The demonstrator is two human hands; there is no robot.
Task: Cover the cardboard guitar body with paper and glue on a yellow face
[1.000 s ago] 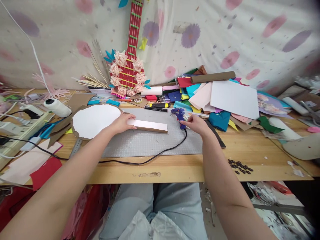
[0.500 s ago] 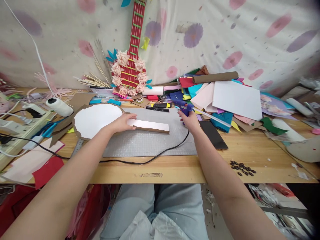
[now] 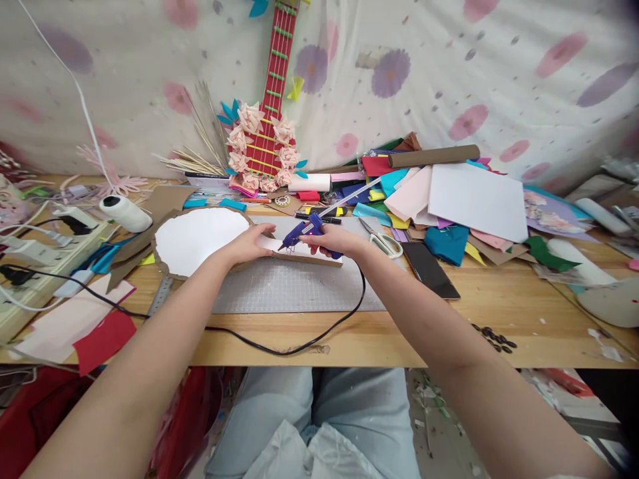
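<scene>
**Glue gun poised over the cardboard strip**

Right now the right hand (image 3: 327, 241) has its fingers wrapped shut around the blue glue gun (image 3: 304, 233), nozzle tipped down and leftward so that it meets the near end of the pale cardboard strip (image 3: 299, 251). That strip lies flat on the grey cutting mat (image 3: 294, 286), towards the mat's far edge. The left hand (image 3: 249, 243) rests palm down, fingers spread loosely rather than gripping, at the spot where the strip meets the round white cardboard disc (image 3: 200, 239); it seems to pin both pieces so they cannot slide under the nozzle. The disc overlaps the mat's left far corner. A clear glue stick pokes out of the gun's rear, and its black cord (image 3: 299, 342) loops across the mat's near edge, probably slack enough to let the tool move freely. Scissors (image 3: 384, 241) lie just right of the mat, a dark phone (image 3: 432, 269) beside them, and a heap of coloured paper sheets (image 3: 474, 199) sits beyond.
</scene>
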